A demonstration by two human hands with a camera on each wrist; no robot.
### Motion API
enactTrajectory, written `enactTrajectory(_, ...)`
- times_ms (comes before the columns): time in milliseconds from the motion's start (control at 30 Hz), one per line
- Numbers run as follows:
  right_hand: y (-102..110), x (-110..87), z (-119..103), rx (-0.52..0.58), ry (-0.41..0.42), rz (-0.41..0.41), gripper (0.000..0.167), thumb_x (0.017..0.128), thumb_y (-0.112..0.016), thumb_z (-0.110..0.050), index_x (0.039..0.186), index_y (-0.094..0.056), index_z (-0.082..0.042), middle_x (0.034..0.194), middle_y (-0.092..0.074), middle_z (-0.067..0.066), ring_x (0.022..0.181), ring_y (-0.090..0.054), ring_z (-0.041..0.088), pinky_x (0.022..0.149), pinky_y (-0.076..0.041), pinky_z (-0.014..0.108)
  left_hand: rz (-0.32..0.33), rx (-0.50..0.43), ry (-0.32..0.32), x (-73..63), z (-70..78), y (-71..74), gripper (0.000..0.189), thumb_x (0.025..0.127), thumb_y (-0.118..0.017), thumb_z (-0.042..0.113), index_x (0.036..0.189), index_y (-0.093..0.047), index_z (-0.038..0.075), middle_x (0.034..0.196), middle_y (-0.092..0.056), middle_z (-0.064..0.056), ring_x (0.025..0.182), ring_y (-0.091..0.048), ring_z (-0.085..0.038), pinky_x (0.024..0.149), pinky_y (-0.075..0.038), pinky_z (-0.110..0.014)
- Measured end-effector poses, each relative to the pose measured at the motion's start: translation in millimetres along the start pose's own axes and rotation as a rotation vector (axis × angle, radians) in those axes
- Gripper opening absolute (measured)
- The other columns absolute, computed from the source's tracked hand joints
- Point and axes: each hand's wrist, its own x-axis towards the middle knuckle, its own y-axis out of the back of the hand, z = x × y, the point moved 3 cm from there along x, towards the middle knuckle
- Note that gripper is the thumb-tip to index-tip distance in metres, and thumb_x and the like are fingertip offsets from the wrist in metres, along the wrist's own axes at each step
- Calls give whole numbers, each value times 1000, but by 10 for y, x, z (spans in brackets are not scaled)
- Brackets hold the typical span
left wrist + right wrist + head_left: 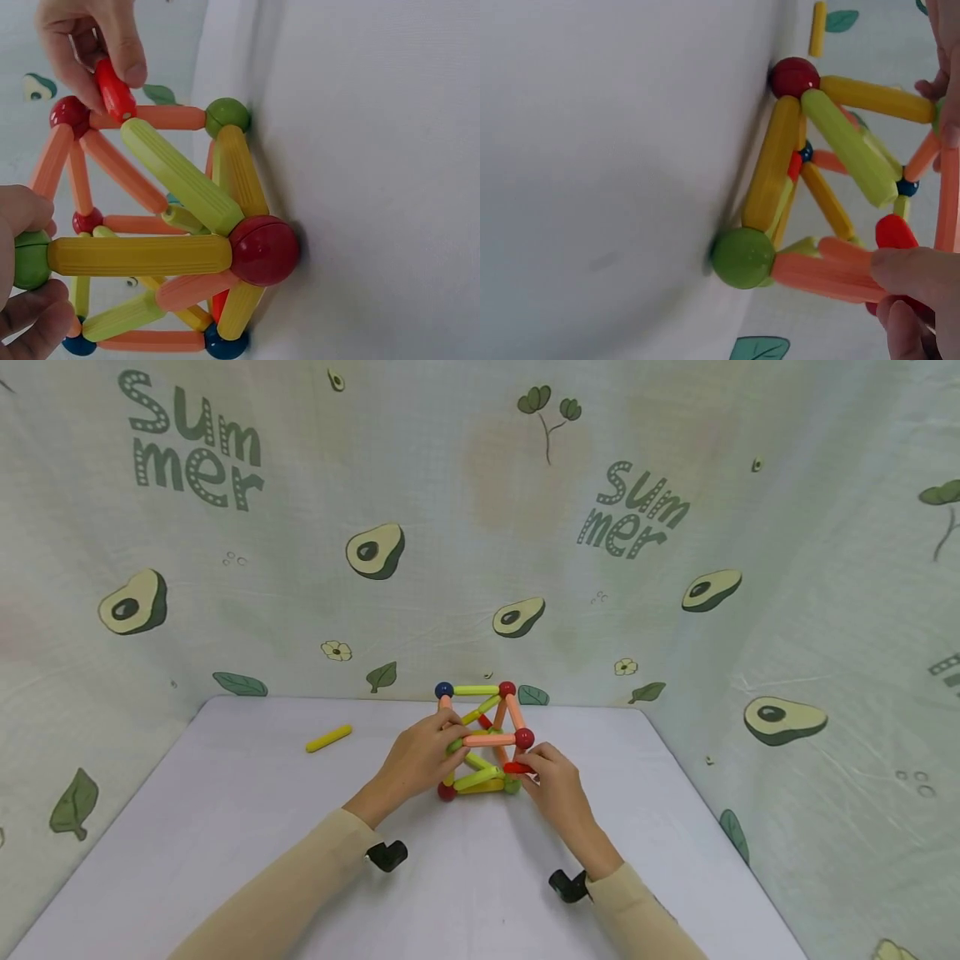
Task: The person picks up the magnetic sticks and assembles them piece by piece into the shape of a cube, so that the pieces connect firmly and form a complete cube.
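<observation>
A frame of magnetic rods and balls stands on the white table (247, 843) between the hands. My left hand (423, 752) pinches the green ball (31, 260) at its upper near left corner, where a yellow rod (139, 256) rises from the red ball (264, 251) at the bottom. With thumb and fingers my right hand (558, 785) holds a short red rod (115, 90) below the upper right red ball (524, 738). The red rod's tip is right at the upper end of a slanting light green rod (180, 176). A lower green ball (742, 258) sits on the table.
One loose yellow rod (328, 738) lies at the back left of the table. A printed cloth (450, 468) hangs behind and along the sides. Small black cameras (387, 856) are worn on both wrists.
</observation>
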Motion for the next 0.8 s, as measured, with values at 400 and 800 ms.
enactTrajectory(400,-195,-111,72,776,-698,-2,54,92,-85,-16,130,-48,-6,116,-76,14,100,-76,26,87,-61,27,-12,6,-2,-4,-14,7,26,97,-81,31,116,-81,14,114,-67,0,88,-63,-12,73,-56,-24)
enactTrajectory(800,-261,84,161,798,-688,41,66,91,-86,-17,145,-49,-8,100,-80,15,90,-78,41,79,-64,41,2,-11,-8,7,-13,-14,25,97,-81,30,116,-81,15,115,-67,1,89,-63,-11,74,-57,-25)
